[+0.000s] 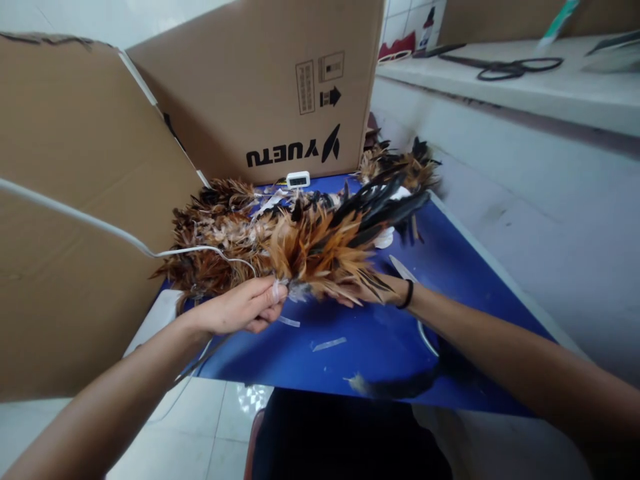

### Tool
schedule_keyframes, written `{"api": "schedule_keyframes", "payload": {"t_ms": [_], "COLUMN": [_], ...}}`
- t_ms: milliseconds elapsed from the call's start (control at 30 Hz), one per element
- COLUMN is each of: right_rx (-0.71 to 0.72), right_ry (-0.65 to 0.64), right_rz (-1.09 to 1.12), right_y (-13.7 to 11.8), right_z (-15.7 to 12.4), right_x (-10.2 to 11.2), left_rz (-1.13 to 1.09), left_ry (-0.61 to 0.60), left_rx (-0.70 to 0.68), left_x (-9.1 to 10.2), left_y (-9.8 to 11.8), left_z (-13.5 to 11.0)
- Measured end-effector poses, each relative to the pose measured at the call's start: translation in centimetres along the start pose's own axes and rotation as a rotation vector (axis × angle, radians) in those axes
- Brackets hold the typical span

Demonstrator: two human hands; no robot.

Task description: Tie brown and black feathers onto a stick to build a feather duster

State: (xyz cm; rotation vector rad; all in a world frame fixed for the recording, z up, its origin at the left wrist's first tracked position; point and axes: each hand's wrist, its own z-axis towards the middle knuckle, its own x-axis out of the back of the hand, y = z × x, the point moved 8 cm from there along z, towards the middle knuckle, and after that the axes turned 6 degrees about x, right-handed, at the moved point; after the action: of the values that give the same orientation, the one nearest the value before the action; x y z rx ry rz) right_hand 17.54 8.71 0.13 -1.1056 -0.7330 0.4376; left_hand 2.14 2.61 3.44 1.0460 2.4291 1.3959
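My left hand [257,303] is closed, its thumb and fingers pinching the pale, wrapped end of a bundle of feathers [320,250]. The bundle has orange-brown feathers near that end and long black ones fanning toward the upper right. My right hand [367,290], with a black band at the wrist, is at the bundle's lower right side. Feathers cover most of its fingers, so their grip is hidden. Behind the bundle, a heap of brown feather pieces [200,233] lies on the blue tabletop [310,360]. Partly behind my right forearm is a pair of scissors [403,269].
Large cardboard boxes [240,87] stand behind and left. A white cord [100,223] crosses from the left. A small digital display [299,179] sits at the back. Clear strips [330,344] and a dark feather [395,385] lie in front. Black scissors [520,67] rest on the right ledge.
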Motion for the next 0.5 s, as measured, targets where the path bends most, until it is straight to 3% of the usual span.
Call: {"api": "schedule_keyframes", "payload": {"t_ms": [67,133,333,500], "right_rx": [-0.034,-0.084,-0.159,-0.247], "right_ry": [-0.148,-0.202,0.047,0.138], "right_rz": [0.152,0.335,0.481,0.47], "right_y": [0.2,0.1,0.2,2.0], "right_z": [-0.1,-0.2,0.1,0.0], "right_x": [-1.9,-3.1,-2.6,-2.4], "left_rz": [-0.05,-0.097,-0.212,-0.331], "left_ry": [0.009,0.007,-0.004,-0.032], "left_rx": [-0.011,-0.029,-0.084,-0.105], "left_x": [0.2,0.2,0.4,0.5], "left_y": [-0.2,-0.4,-0.4,-0.2], "left_z": [0.5,0.9,1.9,2.3]}}
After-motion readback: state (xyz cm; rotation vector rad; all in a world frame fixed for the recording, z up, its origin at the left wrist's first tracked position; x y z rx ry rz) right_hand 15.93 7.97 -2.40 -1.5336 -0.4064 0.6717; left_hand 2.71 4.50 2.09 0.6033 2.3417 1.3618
